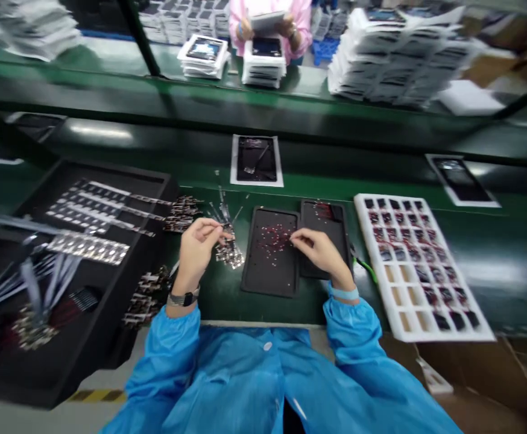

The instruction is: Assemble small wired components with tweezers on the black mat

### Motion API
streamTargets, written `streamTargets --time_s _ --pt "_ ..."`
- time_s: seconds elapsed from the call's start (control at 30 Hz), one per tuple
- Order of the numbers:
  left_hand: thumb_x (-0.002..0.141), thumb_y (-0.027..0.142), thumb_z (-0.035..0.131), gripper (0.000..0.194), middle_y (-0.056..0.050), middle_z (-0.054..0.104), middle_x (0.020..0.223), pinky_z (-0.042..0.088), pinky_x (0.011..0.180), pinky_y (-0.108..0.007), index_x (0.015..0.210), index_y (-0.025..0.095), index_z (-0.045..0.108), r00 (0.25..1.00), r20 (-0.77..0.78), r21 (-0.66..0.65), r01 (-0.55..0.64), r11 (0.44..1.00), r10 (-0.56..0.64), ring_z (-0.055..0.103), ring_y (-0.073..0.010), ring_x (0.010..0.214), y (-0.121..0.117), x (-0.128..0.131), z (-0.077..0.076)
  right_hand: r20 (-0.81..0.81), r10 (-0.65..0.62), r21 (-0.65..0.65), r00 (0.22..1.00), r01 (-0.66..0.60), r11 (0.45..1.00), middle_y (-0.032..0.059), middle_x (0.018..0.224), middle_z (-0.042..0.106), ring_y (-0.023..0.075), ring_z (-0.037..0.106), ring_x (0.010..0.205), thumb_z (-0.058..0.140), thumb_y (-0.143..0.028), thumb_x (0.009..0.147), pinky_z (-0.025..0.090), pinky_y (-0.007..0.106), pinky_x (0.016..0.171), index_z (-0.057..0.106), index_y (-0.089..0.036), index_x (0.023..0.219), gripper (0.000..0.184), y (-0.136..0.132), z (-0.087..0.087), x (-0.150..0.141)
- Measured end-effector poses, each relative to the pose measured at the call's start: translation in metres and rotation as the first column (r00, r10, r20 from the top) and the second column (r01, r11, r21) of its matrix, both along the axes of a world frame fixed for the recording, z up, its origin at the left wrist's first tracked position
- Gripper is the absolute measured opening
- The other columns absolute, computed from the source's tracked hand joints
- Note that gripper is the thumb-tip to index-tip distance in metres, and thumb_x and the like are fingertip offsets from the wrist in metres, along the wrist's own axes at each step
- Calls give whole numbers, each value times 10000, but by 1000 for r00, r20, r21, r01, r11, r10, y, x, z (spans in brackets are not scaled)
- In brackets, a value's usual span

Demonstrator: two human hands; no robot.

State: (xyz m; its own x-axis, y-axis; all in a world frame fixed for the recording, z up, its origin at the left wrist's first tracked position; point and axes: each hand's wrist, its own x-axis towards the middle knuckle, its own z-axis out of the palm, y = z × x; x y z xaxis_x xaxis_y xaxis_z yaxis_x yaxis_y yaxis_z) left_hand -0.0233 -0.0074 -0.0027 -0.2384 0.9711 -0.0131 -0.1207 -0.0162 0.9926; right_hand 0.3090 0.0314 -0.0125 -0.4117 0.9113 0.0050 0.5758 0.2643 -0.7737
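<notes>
My left hand [199,246] is pinched shut on a small metallic part, right above a pile of small silvery components [230,252] on the green bench. My right hand [320,251] is closed in a pinch over a black tray [270,274] scattered with tiny red pieces [274,235]; whatever its fingertips hold is too small to make out. A second black tray [324,218] lies just behind that hand. Both arms wear blue sleeves, and a watch sits on my left wrist.
A white compartment tray [419,265] with dark parts lies to the right. Large black trays [82,253] with strips of components fill the left. A framed dark panel [257,160] lies further back. Across the bench a person in pink [270,24] handles stacked white boxes [394,57].
</notes>
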Motion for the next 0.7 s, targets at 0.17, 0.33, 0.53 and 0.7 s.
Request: streamTargets --time_s 0.17,0.33,0.53,0.7 --pt "816 299 794 230 -57 750 756 508 597 -258 928 143 669 996 76 14 35 999 -36 671 -144 597 21 7 -10 108 -522 314 846 469 825 86 926 679 242 590 784 670 -350 887 508 393 783 683 -186 1082 255 27 -11 77" --pt "778 299 821 250 -20 694 681 450 544 -219 912 144 678 989 144 17 -11 1000 9 635 -123 580 27 8 -26 270 -494 475 826 333 815 149 1064 655 313 595 1015 708 -320 851 490 473 962 670 -165 1108 303 53 -32 107" --pt "786 365 833 327 11 661 687 405 495 -193 962 157 653 959 279 -24 -50 998 55 586 -88 527 27 7 -34 347 -439 440 829 269 857 109 891 685 277 609 833 696 -394 886 502 415 806 697 -178 1013 250 72 -34 122" --pt "815 409 825 360 5 655 765 483 517 -205 989 170 620 941 334 -29 -39 999 47 696 -133 625 27 11 -34 361 -378 446 852 198 873 126 984 761 304 674 938 604 -380 933 507 440 884 758 -200 979 242 73 -27 128"
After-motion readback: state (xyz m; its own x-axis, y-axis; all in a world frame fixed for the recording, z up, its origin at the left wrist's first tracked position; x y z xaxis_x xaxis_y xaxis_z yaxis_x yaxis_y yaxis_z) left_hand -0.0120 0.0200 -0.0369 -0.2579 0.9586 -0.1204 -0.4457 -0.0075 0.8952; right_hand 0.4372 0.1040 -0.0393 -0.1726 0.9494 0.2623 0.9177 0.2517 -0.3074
